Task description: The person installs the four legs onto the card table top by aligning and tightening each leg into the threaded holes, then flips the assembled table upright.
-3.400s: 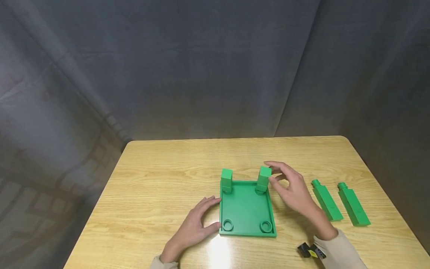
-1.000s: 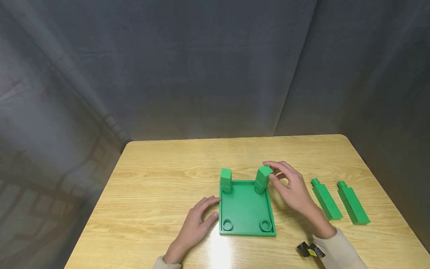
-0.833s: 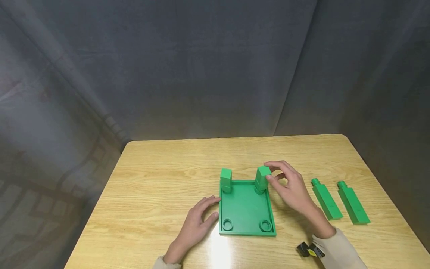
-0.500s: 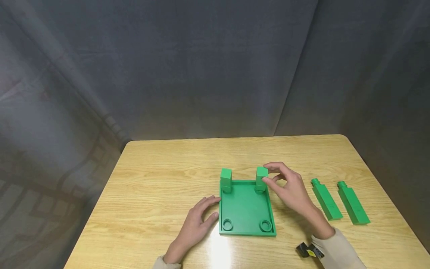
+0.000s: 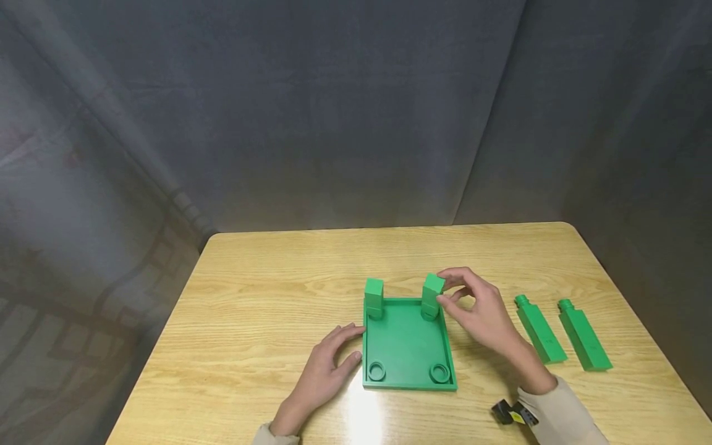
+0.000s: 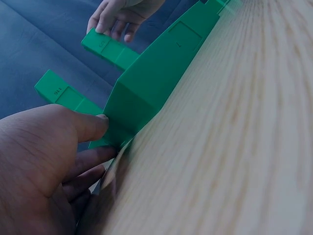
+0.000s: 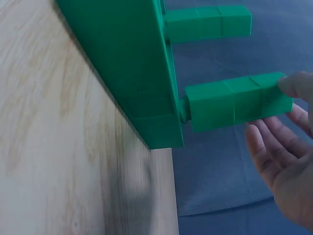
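A green square plate (image 5: 408, 345) with a raised rim lies on the table, its two near corner sockets bare. Upright in its far left corner stands a green leg (image 5: 374, 296). My right hand (image 5: 483, 312) pinches the top of the far right leg (image 5: 431, 298) between thumb and fingers. In the right wrist view a short round neck shows between this leg (image 7: 234, 103) and the plate, and the leg is upright or slightly tilted. My left hand (image 5: 328, 369) touches the plate's left side, fingers fairly straight; in the left wrist view its thumb (image 6: 90, 126) meets the edge.
Two loose green legs with threaded ends, a nearer one (image 5: 542, 334) and a farther one (image 5: 584, 337), lie on the right of the wooden table (image 5: 267, 296). A grey curtain (image 5: 334, 123) hangs behind the table. A black device (image 5: 514, 413) sits at the right wrist.
The far right leg has turned about its length and shifted a little in its corner, with my right fingers regripping it. My left hand and the plate have hardly moved.
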Demonstrator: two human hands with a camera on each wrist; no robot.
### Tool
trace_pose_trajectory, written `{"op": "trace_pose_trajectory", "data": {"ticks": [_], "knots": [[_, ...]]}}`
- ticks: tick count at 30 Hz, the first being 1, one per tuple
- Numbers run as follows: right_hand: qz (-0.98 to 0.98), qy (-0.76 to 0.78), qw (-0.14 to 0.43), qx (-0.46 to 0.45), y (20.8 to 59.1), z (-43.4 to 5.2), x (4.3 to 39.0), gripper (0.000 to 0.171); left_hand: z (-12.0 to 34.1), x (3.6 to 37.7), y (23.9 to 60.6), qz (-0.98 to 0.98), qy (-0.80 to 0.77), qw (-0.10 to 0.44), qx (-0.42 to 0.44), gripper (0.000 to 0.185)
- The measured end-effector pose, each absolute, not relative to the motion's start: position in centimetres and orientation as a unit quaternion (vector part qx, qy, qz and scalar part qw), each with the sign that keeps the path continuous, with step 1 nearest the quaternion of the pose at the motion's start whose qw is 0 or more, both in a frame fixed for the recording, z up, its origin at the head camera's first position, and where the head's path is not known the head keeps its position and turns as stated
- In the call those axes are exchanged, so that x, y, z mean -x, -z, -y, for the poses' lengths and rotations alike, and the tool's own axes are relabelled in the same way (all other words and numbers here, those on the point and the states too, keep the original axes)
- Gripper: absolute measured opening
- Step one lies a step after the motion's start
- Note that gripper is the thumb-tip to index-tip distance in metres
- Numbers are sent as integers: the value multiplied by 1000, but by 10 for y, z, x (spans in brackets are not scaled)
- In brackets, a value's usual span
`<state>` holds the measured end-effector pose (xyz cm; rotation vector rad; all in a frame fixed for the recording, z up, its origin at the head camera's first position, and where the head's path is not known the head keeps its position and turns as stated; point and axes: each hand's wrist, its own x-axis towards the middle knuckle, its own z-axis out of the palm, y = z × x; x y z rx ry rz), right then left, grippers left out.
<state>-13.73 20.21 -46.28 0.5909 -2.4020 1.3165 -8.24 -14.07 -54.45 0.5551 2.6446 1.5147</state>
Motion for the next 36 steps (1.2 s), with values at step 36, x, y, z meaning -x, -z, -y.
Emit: {"op": "trace_pose_trajectory", "data": {"ticks": [36], "knots": [[863,-431,141,-224,464,-206,138,68,140,82,543,-853,-490,19,-177,50]]}}
